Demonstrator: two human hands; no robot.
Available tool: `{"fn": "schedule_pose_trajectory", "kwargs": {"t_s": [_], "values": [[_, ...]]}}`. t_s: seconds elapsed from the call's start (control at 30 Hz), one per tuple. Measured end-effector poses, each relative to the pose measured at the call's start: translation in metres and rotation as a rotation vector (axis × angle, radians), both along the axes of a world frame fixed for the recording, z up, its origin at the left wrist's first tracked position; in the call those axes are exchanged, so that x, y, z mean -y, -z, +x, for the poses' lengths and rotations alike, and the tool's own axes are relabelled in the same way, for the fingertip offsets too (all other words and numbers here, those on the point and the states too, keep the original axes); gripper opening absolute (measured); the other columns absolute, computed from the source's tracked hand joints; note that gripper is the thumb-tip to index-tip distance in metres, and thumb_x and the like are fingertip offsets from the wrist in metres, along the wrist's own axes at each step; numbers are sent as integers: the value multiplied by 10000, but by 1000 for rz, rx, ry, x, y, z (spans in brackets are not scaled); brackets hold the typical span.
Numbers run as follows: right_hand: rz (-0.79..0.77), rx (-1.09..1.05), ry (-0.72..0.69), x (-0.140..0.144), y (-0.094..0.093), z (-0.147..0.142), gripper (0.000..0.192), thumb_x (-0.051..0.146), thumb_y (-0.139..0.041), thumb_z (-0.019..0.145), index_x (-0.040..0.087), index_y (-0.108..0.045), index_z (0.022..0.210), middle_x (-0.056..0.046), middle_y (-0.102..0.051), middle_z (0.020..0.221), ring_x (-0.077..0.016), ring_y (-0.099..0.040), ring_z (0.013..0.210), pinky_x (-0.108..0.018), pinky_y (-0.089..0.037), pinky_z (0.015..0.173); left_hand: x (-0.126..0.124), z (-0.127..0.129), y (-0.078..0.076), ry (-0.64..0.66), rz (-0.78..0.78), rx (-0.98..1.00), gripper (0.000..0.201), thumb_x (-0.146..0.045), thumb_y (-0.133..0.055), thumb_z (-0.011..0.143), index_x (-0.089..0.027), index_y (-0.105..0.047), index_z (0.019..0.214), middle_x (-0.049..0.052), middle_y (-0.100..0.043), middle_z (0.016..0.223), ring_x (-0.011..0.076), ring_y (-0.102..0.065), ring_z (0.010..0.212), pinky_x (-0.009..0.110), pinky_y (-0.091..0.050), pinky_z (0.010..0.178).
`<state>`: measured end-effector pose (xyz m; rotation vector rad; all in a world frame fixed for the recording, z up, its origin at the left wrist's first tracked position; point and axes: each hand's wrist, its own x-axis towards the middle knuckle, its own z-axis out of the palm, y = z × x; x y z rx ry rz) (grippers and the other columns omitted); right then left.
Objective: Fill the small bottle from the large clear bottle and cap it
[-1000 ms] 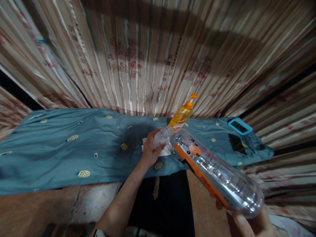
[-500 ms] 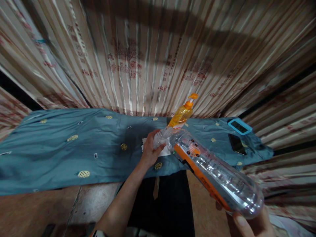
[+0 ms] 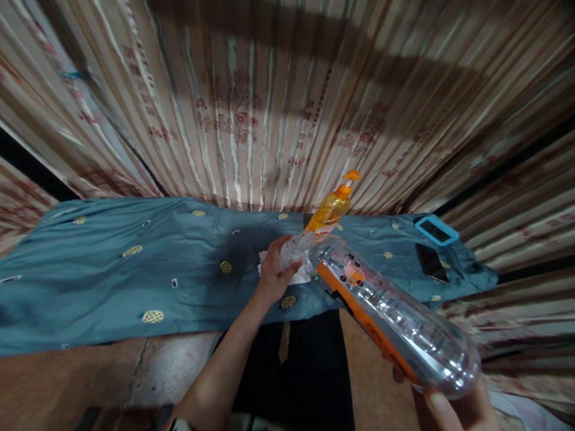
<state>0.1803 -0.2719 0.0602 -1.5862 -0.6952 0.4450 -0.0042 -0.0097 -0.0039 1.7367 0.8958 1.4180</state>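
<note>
The right hand (image 3: 453, 407) grips the base of a big clear plastic bottle (image 3: 390, 317) held slanting over the desk edge, its neck pointing down toward the blue cloth (image 3: 135, 269). The left hand (image 3: 274, 272) is closed around that neck and cap, just above a white tissue (image 3: 299, 275). It looks like the cap is being worked; the next move needs a firm twist, with the base held steady near the orange pump bottle (image 3: 330, 209).

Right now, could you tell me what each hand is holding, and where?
Right hand grips the clear plastic bottle at its base; left hand holds its neck.
</note>
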Motion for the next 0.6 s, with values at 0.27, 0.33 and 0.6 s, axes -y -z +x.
{"fn": "schedule_pose_trajectory", "kwargs": {"t_s": [0.27,0.33,0.6], "values": [[5,28,19,4,10,6,794,455,-749,862,304,-454,1583,-104,-574,1488,-336,-651,1190,-519,-578,965,1,1,-2,-3,-42,3,548,-476,-735,900,-217,-575,1356,126,-699,1314,307,-681,1212,485,-545,1062],[7,26,14,5,11,6,787,456,-742,870,303,-450,1584,-104,-561,1507,-339,-653,1193,-530,-570,978,1,1,-3,-7,-39,4,536,-462,-731,902,-220,-575,1353,121,-702,1310,304,-684,1206,487,-548,1059],[19,-4,-10,2,5,4,801,438,-770,852,312,-453,1577,-93,-508,1558,-321,-630,1196,-468,-571,935,1,1,0,-1,-20,10,533,-455,-721,910,-210,-562,1355,130,-696,1320,306,-682,1221,489,-547,1067]]}}
